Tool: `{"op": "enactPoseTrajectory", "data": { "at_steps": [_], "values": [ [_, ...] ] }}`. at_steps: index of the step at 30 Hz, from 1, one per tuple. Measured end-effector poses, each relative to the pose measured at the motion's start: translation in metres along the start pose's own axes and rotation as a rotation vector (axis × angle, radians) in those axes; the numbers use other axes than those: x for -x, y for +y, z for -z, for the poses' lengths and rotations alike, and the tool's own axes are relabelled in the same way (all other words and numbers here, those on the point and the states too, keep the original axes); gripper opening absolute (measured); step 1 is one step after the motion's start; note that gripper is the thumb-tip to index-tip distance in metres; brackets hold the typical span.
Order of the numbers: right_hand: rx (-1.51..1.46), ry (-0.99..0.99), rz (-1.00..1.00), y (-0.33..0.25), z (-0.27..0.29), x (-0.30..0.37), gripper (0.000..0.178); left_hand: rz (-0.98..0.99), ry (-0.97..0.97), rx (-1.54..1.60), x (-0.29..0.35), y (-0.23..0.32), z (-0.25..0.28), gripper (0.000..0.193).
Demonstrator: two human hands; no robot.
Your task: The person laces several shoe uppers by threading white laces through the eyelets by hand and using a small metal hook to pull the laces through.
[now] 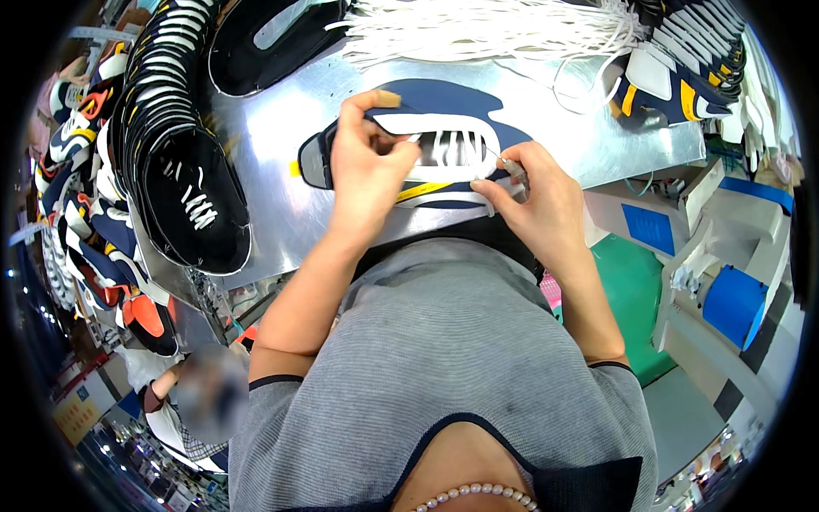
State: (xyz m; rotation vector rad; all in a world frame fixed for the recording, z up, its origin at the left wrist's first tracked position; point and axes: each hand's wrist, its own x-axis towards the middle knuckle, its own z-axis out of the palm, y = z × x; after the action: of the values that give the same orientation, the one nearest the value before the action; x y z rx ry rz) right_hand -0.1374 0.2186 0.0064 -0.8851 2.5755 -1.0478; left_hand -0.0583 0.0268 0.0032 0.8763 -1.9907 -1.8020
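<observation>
A navy and white shoe upper [440, 189] with a yellow stripe lies flat on the metal table, and white lace [456, 147] crosses its opening in several rows. My left hand [368, 166] is over the heel half of the upper. Its thumb and a finger close on a bit of white lace at the opening's edge; the index finger, with a tan cover on its tip, stretches away. At the toe end, my right hand [543, 200] pinches a small, thin metal tool [503, 160] beside the lace holes. The tool's handle is mostly hidden by the fingers.
A long row of nested black-lined uppers [183, 200] runs along the table's left side. Loose white laces [486, 34] lie across the back. More uppers [674, 85] are stacked at the back right. A person [192, 410] is at lower left; a green surface [627, 290] is at right.
</observation>
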Motion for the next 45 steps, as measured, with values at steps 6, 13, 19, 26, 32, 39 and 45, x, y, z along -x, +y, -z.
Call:
{"op": "enactPoseTrajectory", "data": {
  "at_steps": [6, 13, 19, 26, 32, 39, 45],
  "values": [
    [0.009, 0.12, 0.14, 0.017, -0.024, 0.002, 0.026, -0.038, -0.27, -0.056, 0.007, 0.024, 0.032, 0.048],
    [-0.136, 0.111, 0.278, -0.014, 0.002, -0.001, 0.015, -0.566, -0.188, -0.839, 0.011, 0.014, 0.005, 0.032],
    [-0.203, -0.327, 0.488, 0.011, 0.012, 0.055, 0.015, -0.672, -0.001, -0.686, -0.016, 0.008, 0.011, 0.017],
    [-0.703, 0.012, -0.09, 0.002, -0.014, -0.019, 0.014, -0.807, -0.163, -0.578, 0.012, 0.026, 0.004, 0.018],
    [-0.795, -0.488, -0.088, -0.001, -0.024, 0.027, 0.013, -0.842, -0.105, -0.646, 0.005, 0.033, 0.011, 0.023],
    [-0.63, -0.098, -0.018, 0.005, -0.012, -0.003, 0.011, -0.628, -0.3, -0.829, 0.0, 0.012, 0.009, 0.028],
    [-0.567, 0.17, 0.163, 0.011, -0.028, -0.049, 0.011, -0.514, -0.439, -0.843, -0.005, 0.028, 0.008, 0.037]
  ]
}}
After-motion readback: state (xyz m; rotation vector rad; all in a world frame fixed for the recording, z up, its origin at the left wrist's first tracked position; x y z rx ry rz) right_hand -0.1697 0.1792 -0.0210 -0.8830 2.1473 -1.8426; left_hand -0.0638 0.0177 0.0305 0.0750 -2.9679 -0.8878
